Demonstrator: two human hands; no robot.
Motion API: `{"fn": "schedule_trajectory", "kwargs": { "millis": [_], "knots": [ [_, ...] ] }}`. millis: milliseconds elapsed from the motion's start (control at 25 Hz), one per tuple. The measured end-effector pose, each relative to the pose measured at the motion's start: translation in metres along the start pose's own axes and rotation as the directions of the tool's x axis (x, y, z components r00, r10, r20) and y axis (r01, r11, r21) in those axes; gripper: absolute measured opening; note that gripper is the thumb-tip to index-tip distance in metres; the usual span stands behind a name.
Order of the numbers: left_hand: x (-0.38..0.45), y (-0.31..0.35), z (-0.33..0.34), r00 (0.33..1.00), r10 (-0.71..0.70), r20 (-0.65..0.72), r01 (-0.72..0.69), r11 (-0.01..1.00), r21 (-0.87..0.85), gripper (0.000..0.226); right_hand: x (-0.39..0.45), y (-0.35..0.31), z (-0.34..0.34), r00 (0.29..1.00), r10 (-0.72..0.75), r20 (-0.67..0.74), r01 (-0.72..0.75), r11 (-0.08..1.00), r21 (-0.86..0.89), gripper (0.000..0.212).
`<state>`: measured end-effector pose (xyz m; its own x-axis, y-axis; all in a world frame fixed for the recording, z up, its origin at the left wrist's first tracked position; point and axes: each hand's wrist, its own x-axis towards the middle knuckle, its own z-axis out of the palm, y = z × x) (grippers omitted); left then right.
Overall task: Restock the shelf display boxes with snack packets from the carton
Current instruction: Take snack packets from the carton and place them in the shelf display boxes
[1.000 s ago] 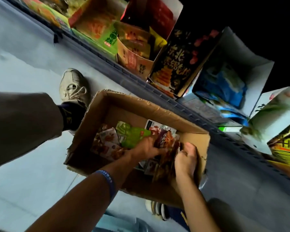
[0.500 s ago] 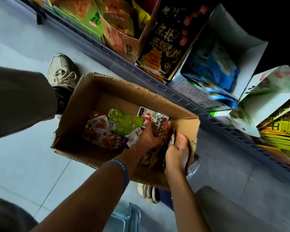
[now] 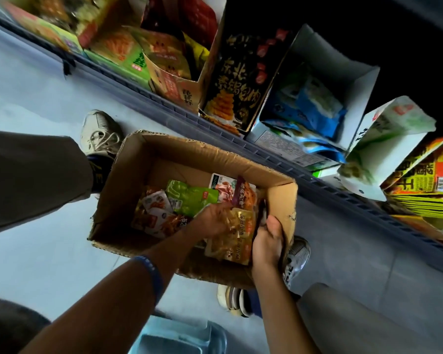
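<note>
The carton point(image 3: 189, 159) stands on the floor just before the shelf point(image 3: 215, 129), and much of its load is blurred. At its left lie red-and-white packets point(image 3: 155, 208), with a green packet point(image 3: 189, 198) beside them. The left hand point(image 3: 212, 221) reaches in mid-carton, its fingers smeared by motion and touching the golden packets point(image 3: 235, 236), so whether they clasp cannot be told. The right hand point(image 3: 267, 241) grips that stack at the carton's right wall. Display boxes point(image 3: 241, 80) line the shelf beyond.
</note>
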<state>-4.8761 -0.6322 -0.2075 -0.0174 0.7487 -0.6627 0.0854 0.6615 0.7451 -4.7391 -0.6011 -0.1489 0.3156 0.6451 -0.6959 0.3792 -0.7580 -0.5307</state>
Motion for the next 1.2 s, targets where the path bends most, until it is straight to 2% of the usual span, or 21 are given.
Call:
{"fn": "schedule_trajectory", "kwargs": {
  "millis": [120, 240, 320, 400, 440, 520, 600, 640, 680, 760, 840, 960, 1080, 1200],
  "knots": [
    [-0.033, 0.021, -0.055, 0.993, -0.046, 0.113, 0.056, 0.995, -0.085, 0.059, -0.009, -0.009, -0.001, 0.988, -0.145, -0.056, 0.146, 0.989, -0.003, 0.033],
    [-0.064, 0.04, -0.083, 0.999, -0.002, 0.05, 0.015, 0.962, -0.273, 0.062, -0.025, -0.02, -0.006, 0.965, -0.261, -0.027, 0.262, 0.963, 0.061, 0.014],
    [-0.082, 0.05, -0.09, 1.0, 0.026, 0.006, -0.022, 0.935, -0.354, 0.064, -0.039, -0.036, -0.01, 0.951, -0.24, 0.192, 0.216, 0.966, 0.139, 0.012],
    [-0.097, 0.061, -0.091, 0.997, 0.068, -0.042, -0.08, 0.901, -0.426, 0.065, -0.061, -0.056, -0.013, 0.871, -0.241, 0.429, 0.172, 0.966, 0.193, 0.02],
    [-0.103, 0.067, -0.09, 0.99, 0.095, -0.101, -0.131, 0.879, -0.459, 0.064, -0.069, -0.064, -0.013, 0.842, -0.278, 0.462, 0.215, 0.959, 0.186, 0.023],
    [-0.116, 0.082, -0.086, 0.957, 0.121, -0.262, -0.247, 0.812, -0.528, 0.058, -0.085, -0.072, -0.015, 0.838, -0.336, 0.431, 0.28, 0.941, 0.189, 0.04],
    [-0.124, 0.096, -0.08, 0.926, 0.111, -0.36, -0.331, 0.695, -0.638, 0.051, -0.097, -0.074, -0.02, 0.854, -0.332, 0.401, 0.195, 0.918, 0.345, 0.051],
    [-0.128, 0.103, -0.077, 0.924, 0.117, -0.363, -0.349, 0.646, -0.679, 0.049, -0.107, -0.075, -0.024, 0.853, -0.317, 0.415, 0.118, 0.891, 0.437, 0.048],
    [-0.131, 0.108, -0.074, 0.931, 0.135, -0.338, -0.346, 0.62, -0.704, 0.048, -0.112, -0.073, -0.027, 0.854, -0.328, 0.404, 0.103, 0.868, 0.486, 0.044],
    [-0.137, 0.115, -0.072, 0.95, 0.19, -0.247, -0.31, 0.639, -0.704, 0.05, -0.121, -0.074, -0.036, 0.862, -0.392, 0.321, 0.239, 0.873, 0.425, 0.037],
    [-0.143, 0.122, -0.074, 0.959, 0.239, -0.155, -0.28, 0.693, -0.664, 0.05, -0.122, -0.077, -0.045, 0.817, -0.471, 0.332, 0.334, 0.857, 0.392, 0.032],
    [-0.147, 0.13, -0.076, 0.952, 0.254, -0.168, -0.305, 0.763, -0.57, 0.041, -0.121, -0.079, -0.053, 0.783, -0.494, 0.378, 0.376, 0.86, 0.346, 0.029],
    [-0.15, 0.126, -0.076, 0.957, 0.218, -0.19, -0.286, 0.807, -0.516, 0.041, -0.119, -0.074, -0.052, 0.793, -0.472, 0.385, 0.29, 0.849, 0.441, 0.037],
    [-0.153, 0.113, -0.076, 0.962, 0.165, -0.219, -0.254, 0.836, -0.485, 0.042, -0.116, -0.063, -0.044, 0.835, -0.378, 0.401, 0.17, 0.869, 0.465, 0.038]
  ]
}}
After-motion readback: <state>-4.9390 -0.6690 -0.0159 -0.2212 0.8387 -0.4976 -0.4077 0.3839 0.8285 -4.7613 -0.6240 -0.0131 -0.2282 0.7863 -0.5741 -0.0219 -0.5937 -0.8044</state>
